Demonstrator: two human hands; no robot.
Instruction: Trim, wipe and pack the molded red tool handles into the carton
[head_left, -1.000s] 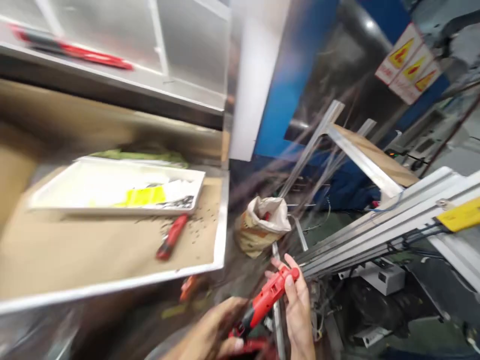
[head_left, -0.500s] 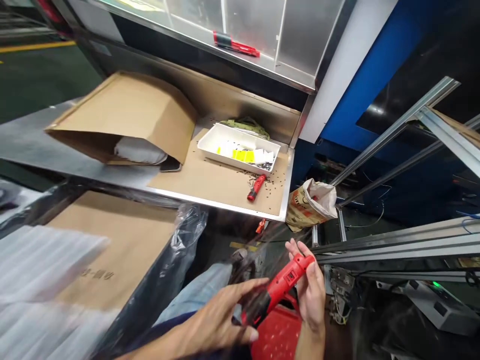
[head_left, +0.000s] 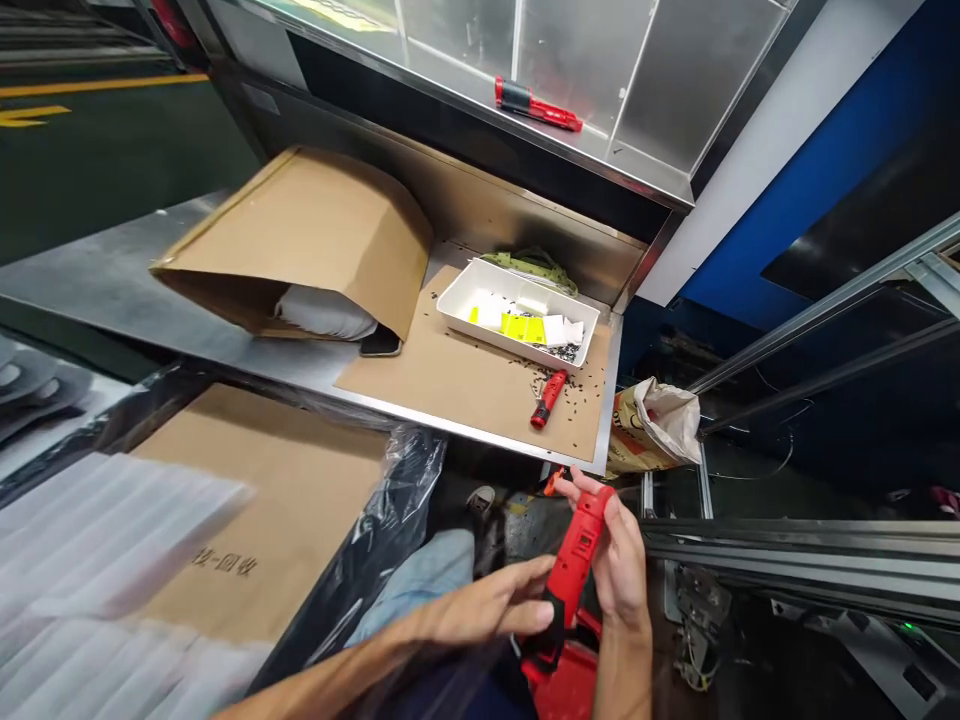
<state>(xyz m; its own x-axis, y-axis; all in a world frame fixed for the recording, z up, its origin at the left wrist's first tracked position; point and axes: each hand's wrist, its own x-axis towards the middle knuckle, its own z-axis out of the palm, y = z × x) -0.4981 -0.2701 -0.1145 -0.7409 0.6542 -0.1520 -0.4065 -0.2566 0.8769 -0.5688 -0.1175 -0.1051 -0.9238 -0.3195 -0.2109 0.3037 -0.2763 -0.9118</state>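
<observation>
— Green-painted floor (head_left: 112, 170) marked by a yellow line (head_left: 97, 82) is seen at upper left. What is laid out rightward from there?

— White foam sheets (head_left: 97, 540) are stacked at lower left, on a brown cardboard sheet (head_left: 262, 490) edged by a black plastic bag (head_left: 390, 510). Above them, a kraft paper mailer (head_left: 300, 240) is laid on a stainless steel bench (head_left: 172, 300).

— And toward the middle?

— A brown paper mat (head_left: 450, 390) is spread over the bench, and a white tray (head_left: 465, 320) is set on it, with yellow labels (head_left: 523, 327) and small black screws (head_left: 566, 352) inside. More screws are strewn across the mat. A small red-handled tool (head_left: 549, 397) is left lying there, and a red tool (head_left: 537, 104) is placed higher up, at top centre.

— What is being handled, and how far along does it look?

— A red cordless tool (head_left: 571, 560) is held upright at lower centre. It is gripped by the right hand (head_left: 619, 570), curled round its upper body, while the left hand (head_left: 465, 610) is open, its fingers extended to the grip. Handling is judged to be under way, with the tray far from emptied.

— Further right?

— A paper sack (head_left: 656, 425) is propped behind aluminium rails (head_left: 795, 550), below a blue panel (head_left: 825, 200).
</observation>
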